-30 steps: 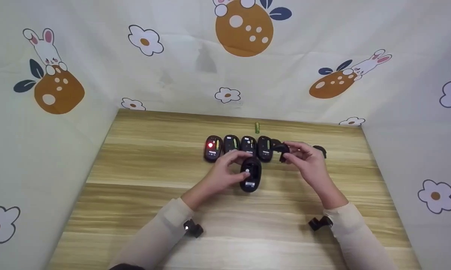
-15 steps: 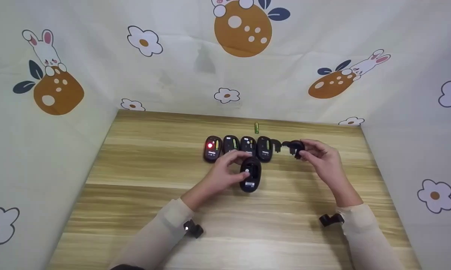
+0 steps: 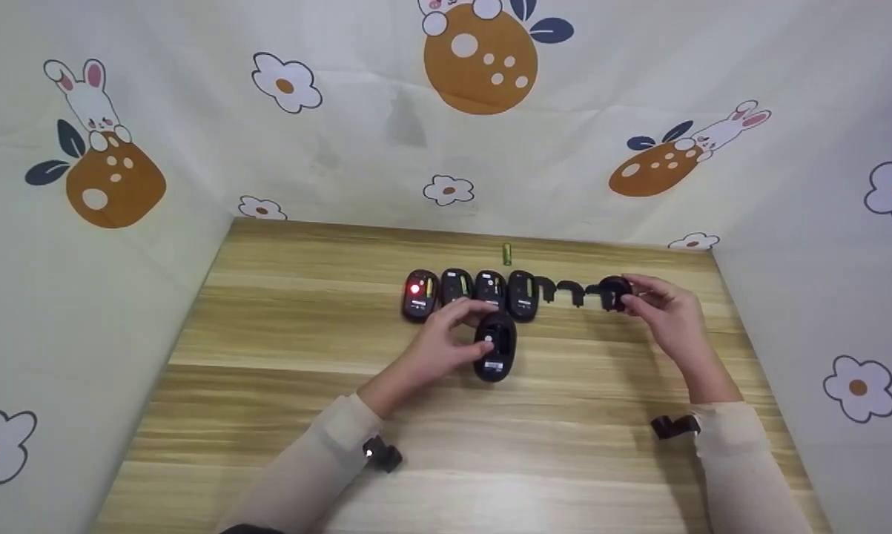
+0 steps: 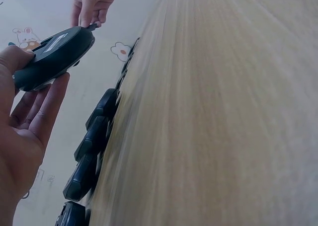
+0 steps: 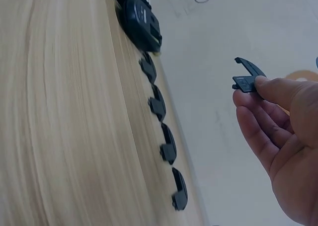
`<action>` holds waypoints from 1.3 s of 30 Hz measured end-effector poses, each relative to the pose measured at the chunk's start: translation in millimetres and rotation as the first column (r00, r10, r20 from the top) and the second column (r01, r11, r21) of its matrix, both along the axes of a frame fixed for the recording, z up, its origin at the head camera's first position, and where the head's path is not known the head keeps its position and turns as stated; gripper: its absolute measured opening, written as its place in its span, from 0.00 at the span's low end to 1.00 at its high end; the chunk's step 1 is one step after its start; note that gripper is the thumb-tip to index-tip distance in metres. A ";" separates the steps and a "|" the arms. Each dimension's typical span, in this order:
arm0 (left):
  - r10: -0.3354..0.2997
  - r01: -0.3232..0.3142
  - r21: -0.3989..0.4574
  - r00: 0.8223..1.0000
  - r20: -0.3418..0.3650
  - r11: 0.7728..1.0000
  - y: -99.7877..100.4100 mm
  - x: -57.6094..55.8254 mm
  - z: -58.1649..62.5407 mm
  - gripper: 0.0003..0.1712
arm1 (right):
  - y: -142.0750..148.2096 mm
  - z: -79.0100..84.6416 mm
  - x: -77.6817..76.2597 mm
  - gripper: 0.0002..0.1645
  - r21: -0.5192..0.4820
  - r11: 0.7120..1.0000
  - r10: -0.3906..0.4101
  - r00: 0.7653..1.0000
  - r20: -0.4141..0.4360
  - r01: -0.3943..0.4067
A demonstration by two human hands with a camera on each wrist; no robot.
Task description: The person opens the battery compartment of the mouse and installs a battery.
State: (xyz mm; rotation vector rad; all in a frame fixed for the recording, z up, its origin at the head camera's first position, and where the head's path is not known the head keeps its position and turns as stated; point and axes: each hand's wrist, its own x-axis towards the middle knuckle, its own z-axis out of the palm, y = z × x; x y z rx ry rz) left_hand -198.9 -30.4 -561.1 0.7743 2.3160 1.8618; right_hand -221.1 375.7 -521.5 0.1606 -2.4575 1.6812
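My left hand [image 3: 446, 337] holds a black computer mouse [image 3: 495, 363] above the table, underside up, thumb on its bottom. Its battery slot looks open and dark. In the right wrist view, my right hand [image 5: 293, 131] pinches a black battery cover [image 5: 247, 83] between thumb and fingers, raised off the table. Several more mice [image 3: 523, 304] lie bottom up in a row behind the left hand, with batteries visible in their slots. The leftmost mouse [image 3: 420, 305] shows a red light. To the right of that row, several loose battery covers [image 5: 158, 107] form a line.
A single green battery [image 3: 506, 254] lies behind the row of mice, near the back edge of the wooden table [image 3: 297, 304]. Patterned cloth walls [image 3: 357, 148] enclose the back and both sides. A small black camera is strapped at each wrist.
My right hand has moved right, carrying the battery cover away from the mice and over the line of loose covers, which now shows more. The left hand and its mouse stay put.
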 end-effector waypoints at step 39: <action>-0.001 0.001 -0.003 1.000 0.013 1.000 -1.4 -0.3 -0.8 0.31 | 101.3 -37.2 -20.6 0.22 0.285 0.953 -0.146 0.979 0.145 0.100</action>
